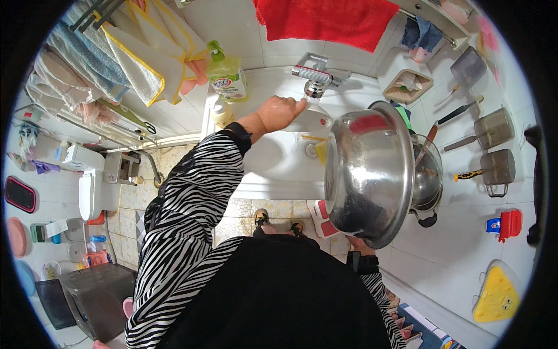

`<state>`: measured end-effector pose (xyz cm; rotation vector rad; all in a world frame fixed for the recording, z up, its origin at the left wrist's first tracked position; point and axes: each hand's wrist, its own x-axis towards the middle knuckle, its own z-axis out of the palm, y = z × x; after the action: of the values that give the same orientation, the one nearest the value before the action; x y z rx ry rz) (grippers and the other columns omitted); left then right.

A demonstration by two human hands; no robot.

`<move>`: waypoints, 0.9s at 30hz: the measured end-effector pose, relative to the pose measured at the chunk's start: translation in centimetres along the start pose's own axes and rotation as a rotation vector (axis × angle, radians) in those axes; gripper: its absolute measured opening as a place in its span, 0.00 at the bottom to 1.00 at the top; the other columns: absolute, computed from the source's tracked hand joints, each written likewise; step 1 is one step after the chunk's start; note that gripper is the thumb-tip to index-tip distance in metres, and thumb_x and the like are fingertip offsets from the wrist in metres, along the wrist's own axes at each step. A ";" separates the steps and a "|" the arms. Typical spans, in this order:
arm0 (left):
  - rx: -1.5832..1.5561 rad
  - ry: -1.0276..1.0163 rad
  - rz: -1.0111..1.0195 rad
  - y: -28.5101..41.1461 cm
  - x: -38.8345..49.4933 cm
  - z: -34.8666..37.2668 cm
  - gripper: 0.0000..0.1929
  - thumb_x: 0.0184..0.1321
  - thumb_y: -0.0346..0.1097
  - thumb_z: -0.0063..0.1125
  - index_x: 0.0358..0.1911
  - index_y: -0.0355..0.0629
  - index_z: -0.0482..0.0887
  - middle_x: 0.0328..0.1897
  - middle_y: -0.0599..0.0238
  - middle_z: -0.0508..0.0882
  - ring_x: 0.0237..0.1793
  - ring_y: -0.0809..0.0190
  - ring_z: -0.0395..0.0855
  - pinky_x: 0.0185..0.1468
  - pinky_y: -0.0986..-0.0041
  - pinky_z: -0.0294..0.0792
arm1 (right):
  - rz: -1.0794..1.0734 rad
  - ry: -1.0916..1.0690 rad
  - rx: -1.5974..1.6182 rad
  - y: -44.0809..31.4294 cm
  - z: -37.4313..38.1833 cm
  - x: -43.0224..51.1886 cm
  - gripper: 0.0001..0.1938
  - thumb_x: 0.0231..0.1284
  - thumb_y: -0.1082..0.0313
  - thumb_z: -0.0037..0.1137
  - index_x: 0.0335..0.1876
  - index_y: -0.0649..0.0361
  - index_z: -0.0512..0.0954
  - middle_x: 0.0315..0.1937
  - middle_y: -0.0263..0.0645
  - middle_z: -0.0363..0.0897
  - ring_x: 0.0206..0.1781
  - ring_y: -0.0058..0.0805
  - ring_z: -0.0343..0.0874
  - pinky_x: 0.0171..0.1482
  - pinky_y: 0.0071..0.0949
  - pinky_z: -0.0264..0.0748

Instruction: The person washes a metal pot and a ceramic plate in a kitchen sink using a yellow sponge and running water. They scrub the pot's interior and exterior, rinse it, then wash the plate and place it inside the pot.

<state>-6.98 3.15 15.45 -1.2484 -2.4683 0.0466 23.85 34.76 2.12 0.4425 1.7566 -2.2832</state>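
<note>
My left hand (279, 112) reaches over the white sink (261, 183), its fingers curled and the index fingertip beside the water under the chrome faucet (314, 80). Whether anything is in its palm is hidden. To the right, a large stainless steel basin (366, 174) is tipped on its side, base towards the sink and rim to the right. My right hand (362, 244) is at the near end of its rim, mostly hidden behind the metal, and appears to grip it. Beside the drain, partly covered by the basin, is a yellow cloth or sponge (321, 152).
A green pump bottle (226, 78) and a pale yellow bottle (221, 112) stand on the sink's left edge. Behind the basin is a lidded pot (427, 174). Towels (144, 56) and a red cloth (324, 19) hang above. A red-and-white object (322, 218) lies on the floor.
</note>
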 end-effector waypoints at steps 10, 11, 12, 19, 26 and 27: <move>0.125 -0.060 0.039 -2.2 -3.2 -5.5 0.24 0.48 0.30 0.47 0.53 0.40 0.67 0.27 0.62 0.75 0.23 0.56 0.77 0.28 0.69 0.70 | -0.047 0.088 0.104 1.3 3.0 2.5 0.12 0.61 0.60 0.43 0.42 0.58 0.73 0.43 0.36 0.76 0.43 0.30 0.73 0.44 0.31 0.71; 0.137 -0.050 0.056 -2.3 -3.2 -6.1 0.24 0.47 0.30 0.47 0.53 0.40 0.68 0.27 0.62 0.75 0.23 0.57 0.77 0.28 0.69 0.70 | 0.066 0.038 0.349 1.7 2.6 2.9 0.11 0.61 0.61 0.43 0.40 0.58 0.73 0.41 0.35 0.76 0.40 0.28 0.73 0.41 0.30 0.70; 0.150 -0.042 0.072 -2.3 -3.3 -6.7 0.25 0.47 0.30 0.47 0.53 0.40 0.68 0.28 0.63 0.75 0.24 0.58 0.77 0.29 0.70 0.70 | 0.182 -0.014 0.593 2.1 2.1 3.3 0.10 0.60 0.61 0.43 0.39 0.57 0.73 0.40 0.35 0.75 0.38 0.27 0.72 0.38 0.28 0.69; 0.179 -0.044 0.153 -2.8 -3.5 -10.6 0.28 0.45 0.31 0.49 0.55 0.39 0.67 0.32 0.63 0.75 0.27 0.61 0.76 0.34 0.70 0.69 | 0.188 -0.023 0.020 1.4 1.5 3.0 0.12 0.62 0.61 0.41 0.45 0.57 0.73 0.42 0.38 0.75 0.40 0.30 0.74 0.37 0.32 0.73; 0.309 0.051 0.156 -4.2 -4.6 -15.0 0.25 0.48 0.33 0.48 0.54 0.42 0.67 0.34 0.65 0.77 0.31 0.61 0.79 0.33 0.72 0.70 | 0.275 0.033 0.549 -1.6 1.6 1.5 0.16 0.57 0.64 0.49 0.48 0.65 0.71 0.41 0.41 0.76 0.41 0.33 0.77 0.42 0.32 0.76; 0.338 0.056 0.151 -4.3 -4.5 -15.6 0.25 0.47 0.33 0.50 0.54 0.44 0.68 0.37 0.65 0.77 0.33 0.61 0.78 0.36 0.72 0.70 | 0.319 -0.136 0.580 -1.5 1.3 2.4 0.14 0.55 0.67 0.49 0.46 0.64 0.72 0.39 0.41 0.77 0.40 0.33 0.76 0.41 0.33 0.76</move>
<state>-2.60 -5.13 29.37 -1.2609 -2.1978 0.4433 20.92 33.94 2.87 0.5968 0.8617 -2.4730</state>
